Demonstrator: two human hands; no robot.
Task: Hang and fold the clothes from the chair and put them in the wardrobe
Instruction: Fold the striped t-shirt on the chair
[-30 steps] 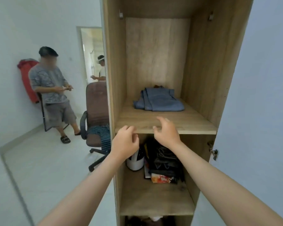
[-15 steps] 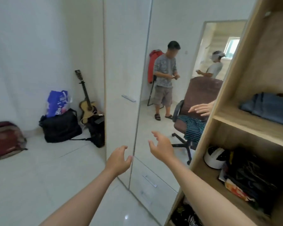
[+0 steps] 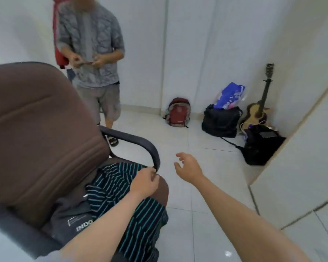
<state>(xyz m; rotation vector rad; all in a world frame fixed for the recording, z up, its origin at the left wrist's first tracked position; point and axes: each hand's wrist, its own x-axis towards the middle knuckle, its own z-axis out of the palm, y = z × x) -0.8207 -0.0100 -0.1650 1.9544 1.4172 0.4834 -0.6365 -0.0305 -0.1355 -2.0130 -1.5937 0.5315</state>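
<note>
A brown office chair fills the left of the view. On its seat lies a dark garment with thin teal stripes, spilling over the front edge, and beside it a black garment with white print. My left hand hovers just over the striped garment, close to the end of the black armrest, fingers loosely curled and holding nothing. My right hand hangs in the air to the right of the chair, above the floor, fingers spread. A white wardrobe door stands at the right edge.
A person in a grey shirt stands behind the chair, holding a small object. Along the far wall sit a red backpack, a black bag with a blue plastic bag, a guitar and another black bag.
I have turned from the wardrobe shelf to the chair. Both hands left the shelf edge; the left one now hovers over the striped garment on the seat.
</note>
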